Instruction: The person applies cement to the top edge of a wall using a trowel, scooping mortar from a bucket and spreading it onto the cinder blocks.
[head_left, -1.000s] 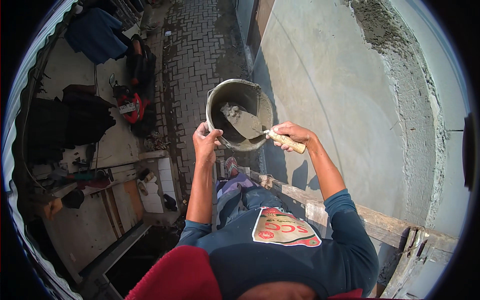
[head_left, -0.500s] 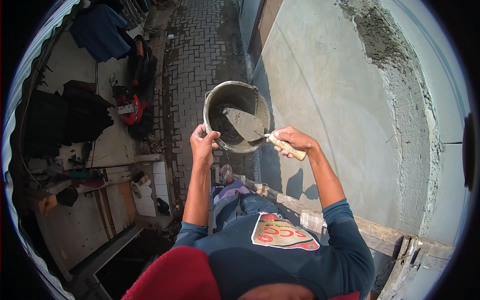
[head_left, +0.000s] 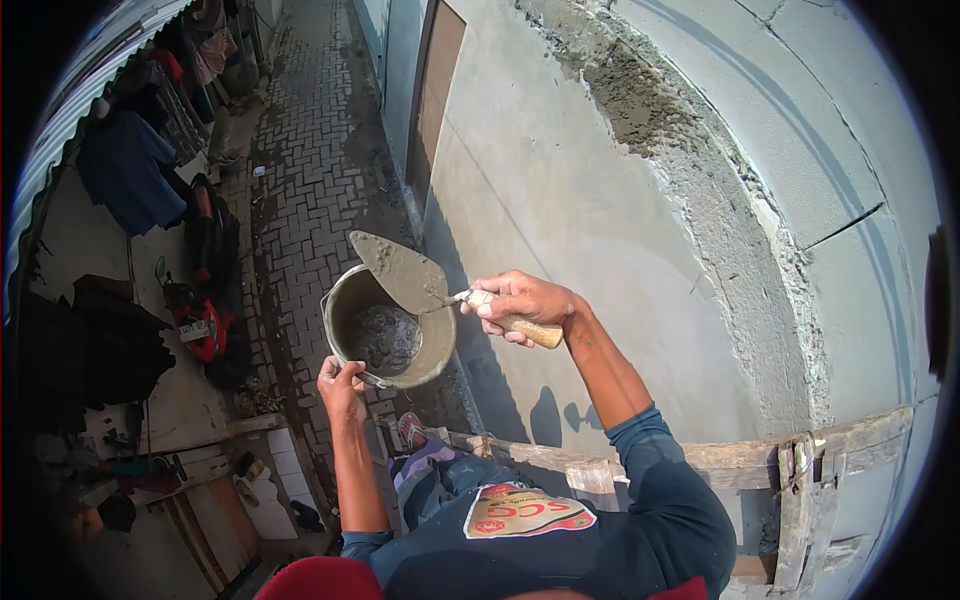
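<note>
My left hand [head_left: 343,385] grips the rim of a grey bucket [head_left: 430,347], which has wet grey mix [head_left: 382,338] in its bottom. In my right hand [head_left: 522,308] is the wooden handle of a trowel; its pointed blade [head_left: 398,272] is raised over the bucket's upper rim, coated with a spread of grey mortar. The bucket is held out in front of my body, left of a smooth grey wall [head_left: 540,240].
A rough mortar strip [head_left: 650,120] runs along the wall. Worn wooden planks [head_left: 730,458] lie beside me. Below are a paved alley [head_left: 300,170], my sandalled foot [head_left: 410,430], a red motorbike [head_left: 205,335], hanging clothes [head_left: 130,165] and a brown door [head_left: 435,80].
My right hand has lifted the trowel from inside the bucket to above its rim. My left hand and the bucket have shifted left and down in the picture, and the view has turned right.
</note>
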